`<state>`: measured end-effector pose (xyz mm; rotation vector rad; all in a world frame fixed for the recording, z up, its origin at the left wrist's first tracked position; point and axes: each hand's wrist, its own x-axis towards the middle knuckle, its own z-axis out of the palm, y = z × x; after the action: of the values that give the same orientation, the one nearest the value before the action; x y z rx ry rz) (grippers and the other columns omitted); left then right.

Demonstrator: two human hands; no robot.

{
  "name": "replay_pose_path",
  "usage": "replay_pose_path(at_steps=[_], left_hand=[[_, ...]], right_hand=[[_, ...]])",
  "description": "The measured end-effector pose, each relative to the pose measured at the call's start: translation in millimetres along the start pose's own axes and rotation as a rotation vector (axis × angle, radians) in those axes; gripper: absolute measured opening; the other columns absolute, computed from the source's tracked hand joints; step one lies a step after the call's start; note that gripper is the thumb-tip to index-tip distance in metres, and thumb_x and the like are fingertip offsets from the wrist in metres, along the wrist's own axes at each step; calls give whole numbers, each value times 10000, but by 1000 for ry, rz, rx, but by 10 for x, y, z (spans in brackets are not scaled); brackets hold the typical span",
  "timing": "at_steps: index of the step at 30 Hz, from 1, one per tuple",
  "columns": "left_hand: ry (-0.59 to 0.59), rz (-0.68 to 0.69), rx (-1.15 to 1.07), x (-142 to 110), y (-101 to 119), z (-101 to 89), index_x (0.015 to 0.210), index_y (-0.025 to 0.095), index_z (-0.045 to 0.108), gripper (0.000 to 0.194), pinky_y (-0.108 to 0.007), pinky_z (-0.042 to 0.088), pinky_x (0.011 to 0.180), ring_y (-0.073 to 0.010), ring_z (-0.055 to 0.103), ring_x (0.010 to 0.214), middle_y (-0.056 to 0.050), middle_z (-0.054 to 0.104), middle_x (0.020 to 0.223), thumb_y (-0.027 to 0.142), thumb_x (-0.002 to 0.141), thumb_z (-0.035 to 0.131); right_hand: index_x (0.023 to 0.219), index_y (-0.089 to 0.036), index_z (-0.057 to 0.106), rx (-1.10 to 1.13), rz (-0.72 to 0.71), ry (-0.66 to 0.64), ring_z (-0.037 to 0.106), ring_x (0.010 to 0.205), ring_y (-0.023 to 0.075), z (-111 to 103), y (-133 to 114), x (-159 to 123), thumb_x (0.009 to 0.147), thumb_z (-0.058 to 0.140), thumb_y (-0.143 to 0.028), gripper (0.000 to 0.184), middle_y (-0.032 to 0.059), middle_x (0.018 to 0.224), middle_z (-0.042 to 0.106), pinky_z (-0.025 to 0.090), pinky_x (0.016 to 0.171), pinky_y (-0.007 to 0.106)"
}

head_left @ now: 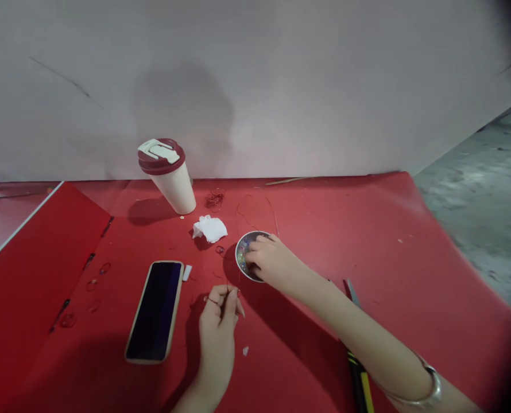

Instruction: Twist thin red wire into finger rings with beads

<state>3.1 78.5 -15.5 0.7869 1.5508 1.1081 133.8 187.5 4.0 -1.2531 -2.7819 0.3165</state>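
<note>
My right hand (270,261) reaches into a small round metal dish (243,251) of coloured beads, its fingers curled together over the contents; what they pinch is hidden. My left hand (219,324) rests on the red table cover (367,241) just in front of the dish, thumb and fingers pinched on a thin thread or wire (228,292) that rises from the fingertips. A silver bangle (430,390) circles my right wrist.
A black phone (155,310) lies face up left of my left hand. A white cup with a maroon lid (169,175) stands at the back, with crumpled white tissue (210,228), a tangle of red wire (213,199) and small wire rings (92,284) nearby. Scissors (353,295) lie under my right forearm.
</note>
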Motion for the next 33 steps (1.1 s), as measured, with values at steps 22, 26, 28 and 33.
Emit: replay_pose_path(at_steps=[22, 26, 28, 33], left_hand=[[-184, 101, -15, -340, -81, 53, 777, 168, 611, 180, -203, 323, 489, -82, 408, 490, 31, 521, 557, 345, 753, 595], [-234, 91, 25, -345, -54, -19, 869, 152, 664, 263, -223, 299, 457, -65, 342, 421, 2, 612, 591, 364, 726, 598], [-253, 91, 11, -349, -49, -22, 844, 143, 663, 261, -229, 313, 466, -62, 349, 416, -12, 638, 610, 360, 709, 607], [-274, 61, 5, -349, -82, -7, 709, 144, 611, 218, -221, 295, 438, -51, 337, 395, -10, 634, 586, 361, 692, 628]], right_hand=[[786, -202, 531, 1351, 496, 589, 563, 621, 136, 269, -420, -895, 806, 574, -336, 142, -18, 662, 569, 458, 644, 293], [798, -206, 544, 1355, 525, 680, 553, 576, 125, 294, -478, -930, 765, 625, -350, 169, -35, 627, 571, 458, 594, 270], [813, -204, 569, 1351, 558, 682, 547, 565, 125, 307, -465, -961, 763, 632, -361, 176, -36, 607, 573, 459, 574, 264], [726, -191, 604, 1504, 540, 687, 514, 517, 107, 333, -414, -995, 735, 678, -374, 198, -38, 559, 557, 441, 508, 239]])
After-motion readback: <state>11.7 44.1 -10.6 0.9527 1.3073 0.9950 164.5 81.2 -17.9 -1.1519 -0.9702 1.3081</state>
